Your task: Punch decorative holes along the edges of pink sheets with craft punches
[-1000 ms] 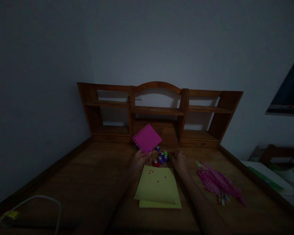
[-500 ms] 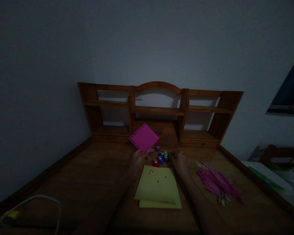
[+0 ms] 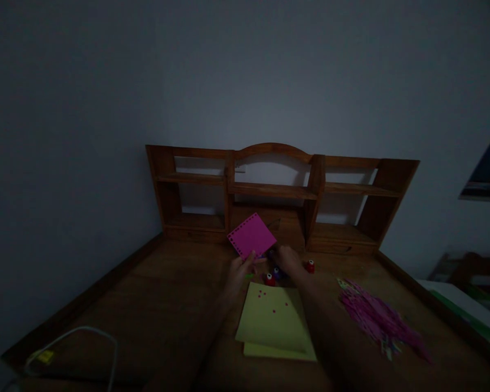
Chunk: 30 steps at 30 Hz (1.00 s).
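My left hand [image 3: 237, 270] pinches the lower corner of a pink paper sheet [image 3: 252, 237] and holds it tilted above the desk. Small holes run along its two left edges. My right hand [image 3: 289, 261] reaches across several small craft punches, its blurred fingertips at a purple punch [image 3: 271, 253] near the sheet; whether they grip it is unclear. A red punch [image 3: 270, 279] and another purple punch [image 3: 276, 273] stand below that hand. To its right stands a second red punch [image 3: 310, 266]. Yellow paper sheets [image 3: 275, 326] lie between my forearms, with several tiny pink cut-outs on top.
A heap of pink and pale paper strips [image 3: 379, 313] lies on the right of the wooden desk [image 3: 159, 305]. A wooden shelf unit [image 3: 271, 189] borders the back. A white cable [image 3: 81, 328] curves at the front left, beside a small yellow object [image 3: 46, 357].
My right hand has moved left over the punches toward the purple one by the pink sheet, uncovering a red punch. My left hand keeps hold of the sheet. The view has shifted slightly.
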{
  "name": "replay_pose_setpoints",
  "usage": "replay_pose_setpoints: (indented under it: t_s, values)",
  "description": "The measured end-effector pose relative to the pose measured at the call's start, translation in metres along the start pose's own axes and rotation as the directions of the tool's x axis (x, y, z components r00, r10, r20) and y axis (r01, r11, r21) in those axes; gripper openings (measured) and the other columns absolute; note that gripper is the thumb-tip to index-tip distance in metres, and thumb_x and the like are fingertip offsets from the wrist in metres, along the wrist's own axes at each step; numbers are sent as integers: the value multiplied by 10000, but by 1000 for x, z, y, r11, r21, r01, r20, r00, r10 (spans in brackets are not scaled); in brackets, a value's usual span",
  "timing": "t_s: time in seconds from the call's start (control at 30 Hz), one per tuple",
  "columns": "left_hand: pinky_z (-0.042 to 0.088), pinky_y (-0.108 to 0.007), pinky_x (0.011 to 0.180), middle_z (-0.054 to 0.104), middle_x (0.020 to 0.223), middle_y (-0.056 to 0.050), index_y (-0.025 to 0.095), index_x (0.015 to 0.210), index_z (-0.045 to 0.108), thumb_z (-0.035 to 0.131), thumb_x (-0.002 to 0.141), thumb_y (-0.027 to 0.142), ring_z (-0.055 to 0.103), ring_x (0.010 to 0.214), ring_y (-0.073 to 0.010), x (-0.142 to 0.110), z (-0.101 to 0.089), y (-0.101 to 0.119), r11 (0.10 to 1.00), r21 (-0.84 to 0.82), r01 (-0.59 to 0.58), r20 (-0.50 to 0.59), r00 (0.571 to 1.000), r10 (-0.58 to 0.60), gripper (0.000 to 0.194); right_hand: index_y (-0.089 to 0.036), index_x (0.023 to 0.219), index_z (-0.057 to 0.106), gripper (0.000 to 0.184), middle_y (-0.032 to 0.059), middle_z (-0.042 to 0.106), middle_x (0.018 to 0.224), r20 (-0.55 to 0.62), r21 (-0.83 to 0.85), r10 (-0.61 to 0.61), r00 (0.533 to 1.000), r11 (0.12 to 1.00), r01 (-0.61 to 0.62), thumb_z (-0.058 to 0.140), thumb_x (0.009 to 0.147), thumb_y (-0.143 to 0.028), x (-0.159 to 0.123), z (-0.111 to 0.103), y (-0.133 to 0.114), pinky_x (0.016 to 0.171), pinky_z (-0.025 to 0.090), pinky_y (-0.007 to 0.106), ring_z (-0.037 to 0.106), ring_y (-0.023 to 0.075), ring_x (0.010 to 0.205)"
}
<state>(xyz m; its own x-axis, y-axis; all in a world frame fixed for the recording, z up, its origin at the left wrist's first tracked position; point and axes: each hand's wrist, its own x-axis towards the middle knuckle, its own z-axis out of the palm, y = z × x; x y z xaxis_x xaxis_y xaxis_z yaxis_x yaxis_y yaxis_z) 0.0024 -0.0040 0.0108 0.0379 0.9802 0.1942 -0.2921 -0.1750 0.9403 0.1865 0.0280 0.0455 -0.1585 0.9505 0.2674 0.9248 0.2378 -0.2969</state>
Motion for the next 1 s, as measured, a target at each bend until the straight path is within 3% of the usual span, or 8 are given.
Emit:
replay_pose_setpoints:
  t_s: [0.23,0.5,0.67,0.77,0.9,1.0]
  values:
    - [436,-258,506,743,809,-166,85,863,722,720,723,565,549,454,-127,-3,4,4,1000,-22,3,-13,1000,-3,500,-170,1105,680,270,149,709,1083,38,-73,-7,999,997,10,551,869,-177,15,18,-1,799,450,260,665,236,1022]
    - [431,-260,508,743,809,-160,89,878,721,727,716,559,552,459,-127,-3,2,7,999,-38,6,-25,1000,-7,497,-181,1107,667,253,137,716,1058,16,-86,-46,999,995,48,530,900,-230,13,16,-1,794,443,264,668,240,1017]
    - [443,-262,531,745,868,-162,96,919,721,718,729,554,572,499,-133,-3,-1,6,999,-43,0,-35,999,-1,496,-218,1264,565,436,99,724,1049,22,4,-58,998,998,58,624,833,-226,3,11,1,748,446,238,679,224,972]
    - [450,-265,543,742,878,-160,102,865,731,717,725,559,584,522,-137,-3,-3,6,1000,-28,-14,-40,999,13,479,-190,1213,593,385,101,730,1003,-60,115,-58,997,991,64,620,832,-235,1,10,7,753,452,241,681,216,925]
    - [464,-263,549,741,894,-154,104,879,724,709,729,573,576,525,-130,-2,-4,5,1000,-31,-3,-28,1000,2,492,-151,1022,671,246,102,729,956,-287,258,43,957,966,34,481,903,-253,4,5,24,752,466,253,674,196,860]
    - [459,-252,529,742,899,-155,102,900,708,713,733,559,548,491,-112,0,-5,3,999,-45,16,-25,1000,-17,487,-148,953,701,264,96,734,933,-326,308,78,942,951,27,476,904,-278,5,0,34,744,473,248,677,188,841]
